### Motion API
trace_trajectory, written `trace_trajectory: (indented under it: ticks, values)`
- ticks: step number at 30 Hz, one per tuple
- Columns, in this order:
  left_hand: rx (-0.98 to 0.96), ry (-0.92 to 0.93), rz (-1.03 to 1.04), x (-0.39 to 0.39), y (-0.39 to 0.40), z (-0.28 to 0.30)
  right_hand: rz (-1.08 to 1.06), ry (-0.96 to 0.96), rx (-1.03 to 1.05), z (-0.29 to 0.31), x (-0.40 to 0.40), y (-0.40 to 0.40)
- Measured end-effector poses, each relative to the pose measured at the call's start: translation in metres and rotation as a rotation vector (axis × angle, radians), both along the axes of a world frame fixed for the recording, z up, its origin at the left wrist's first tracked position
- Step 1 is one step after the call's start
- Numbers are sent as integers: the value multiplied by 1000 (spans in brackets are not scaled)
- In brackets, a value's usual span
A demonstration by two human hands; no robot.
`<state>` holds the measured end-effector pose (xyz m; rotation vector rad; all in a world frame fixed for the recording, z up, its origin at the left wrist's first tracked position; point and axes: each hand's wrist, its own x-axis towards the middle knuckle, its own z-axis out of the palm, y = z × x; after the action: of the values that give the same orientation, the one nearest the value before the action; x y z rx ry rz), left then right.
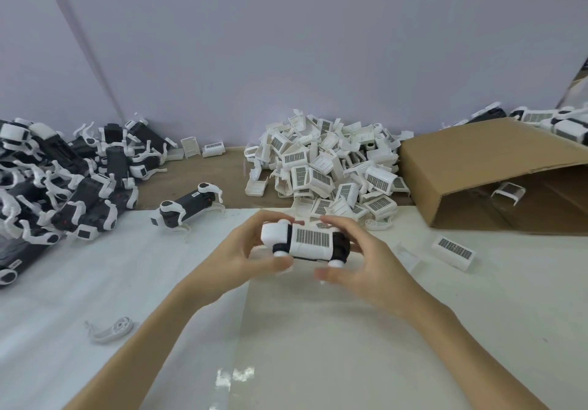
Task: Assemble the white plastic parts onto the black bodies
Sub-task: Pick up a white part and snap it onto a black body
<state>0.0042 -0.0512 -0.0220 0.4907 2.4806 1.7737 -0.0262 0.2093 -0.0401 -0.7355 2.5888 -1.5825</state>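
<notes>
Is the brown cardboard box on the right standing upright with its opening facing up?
No, the brown cardboard box lies tipped on its side, its opening facing the table with one white plastic part inside.

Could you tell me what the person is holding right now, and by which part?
Both hands hold one black body with a white cover: left hand at its white-capped left end, right hand at its right end.

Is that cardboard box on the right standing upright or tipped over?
Tipped over. The cardboard box lies on its side with its open mouth facing the person, and one white part sits inside on the lower wall.
</notes>
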Motion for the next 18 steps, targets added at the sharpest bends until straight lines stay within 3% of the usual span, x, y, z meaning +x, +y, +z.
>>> trace_trajectory:
  ticks: [2,5,11,15,18]
  values:
    - [-133,114,1,-1,-2,-2,6,135,144,-6,-2,1]
    - [-200,224,16,-4,-1,-5,-4,255,202,-9,-6,3]
    - [-168,146,37,-7,-5,-7,-79,179,205,-2,-3,4]
    - [-135,230,245,-10,-8,-8,-144,-196,-177,22,-3,6]
    - [-105,352,544,-19,-18,-11,-164,-475,-572,57,-20,21]
